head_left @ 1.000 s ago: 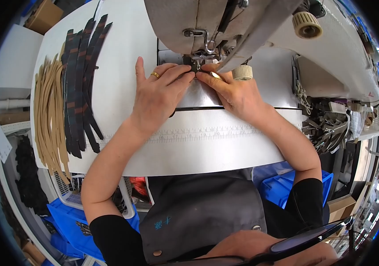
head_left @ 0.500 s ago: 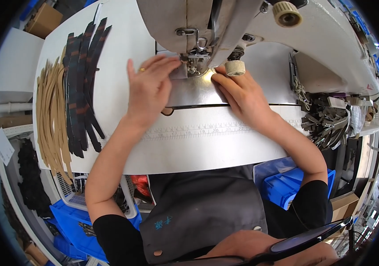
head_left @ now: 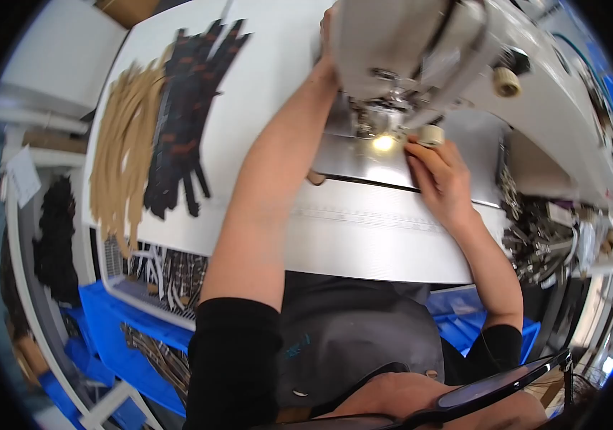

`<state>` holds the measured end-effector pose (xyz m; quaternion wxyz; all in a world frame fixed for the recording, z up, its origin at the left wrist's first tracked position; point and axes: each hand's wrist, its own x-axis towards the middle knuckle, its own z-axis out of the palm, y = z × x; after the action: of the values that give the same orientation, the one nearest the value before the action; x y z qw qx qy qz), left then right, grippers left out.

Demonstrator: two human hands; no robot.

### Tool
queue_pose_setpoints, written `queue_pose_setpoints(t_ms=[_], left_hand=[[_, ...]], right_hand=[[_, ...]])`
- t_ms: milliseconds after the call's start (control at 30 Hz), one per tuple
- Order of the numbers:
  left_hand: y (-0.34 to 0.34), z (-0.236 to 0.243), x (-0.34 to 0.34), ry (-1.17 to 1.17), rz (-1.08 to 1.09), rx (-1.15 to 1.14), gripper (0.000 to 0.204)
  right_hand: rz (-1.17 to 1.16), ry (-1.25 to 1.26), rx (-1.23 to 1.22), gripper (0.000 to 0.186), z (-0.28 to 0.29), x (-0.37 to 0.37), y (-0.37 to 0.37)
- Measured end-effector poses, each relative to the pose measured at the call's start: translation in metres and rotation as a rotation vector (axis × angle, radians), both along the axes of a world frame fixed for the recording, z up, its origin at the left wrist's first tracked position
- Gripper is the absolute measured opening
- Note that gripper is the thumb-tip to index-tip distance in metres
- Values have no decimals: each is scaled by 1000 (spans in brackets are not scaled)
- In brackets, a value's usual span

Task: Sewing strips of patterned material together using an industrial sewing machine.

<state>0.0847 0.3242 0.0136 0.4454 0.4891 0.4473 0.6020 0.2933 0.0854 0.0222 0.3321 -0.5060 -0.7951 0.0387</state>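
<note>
A white sewing machine [head_left: 536,86] stands over a shiny metal bed plate [head_left: 353,159], its lamp glowing by the presser foot [head_left: 372,120]. My left hand [head_left: 328,39] reaches past the left side of the machine head, which hides most of it, fingers included. Just right of the presser foot, my right hand [head_left: 444,175] rests on the plate with its fingers curled and pressed together. Whatever they pinch is too small or too hidden to name.
Tan strips [head_left: 124,143] and black strips [head_left: 185,122] lie on the white table's left side. Dark metal-looking pieces [head_left: 539,236] are heaped at the right. Below the front edge are a basket of strips [head_left: 170,276] and blue bins [head_left: 99,308].
My left hand has gone from beside the presser foot to far behind the machine head, its arm stretched out. My right hand stays near the needle area. The whole view has shifted.
</note>
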Motion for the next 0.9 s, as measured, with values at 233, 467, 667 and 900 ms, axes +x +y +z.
queue_pose_setpoints(t_ms=[233,467,667,900], left_hand=[[-140,38,-89,-615,-137,-146,18],[-362,24,-106,-733,-602,-826,43],[-285,117,-203,572,-1128,-260,22],[-91,36,-329,1592,181,25,23]], right_hand=[[120,-70,50,47,1,-6,-14],[407,36,-46,69,7,-120,-25],[178,-371,5,54,1,-85,-35],[110,-274,-60,64,-7,-59,-37]])
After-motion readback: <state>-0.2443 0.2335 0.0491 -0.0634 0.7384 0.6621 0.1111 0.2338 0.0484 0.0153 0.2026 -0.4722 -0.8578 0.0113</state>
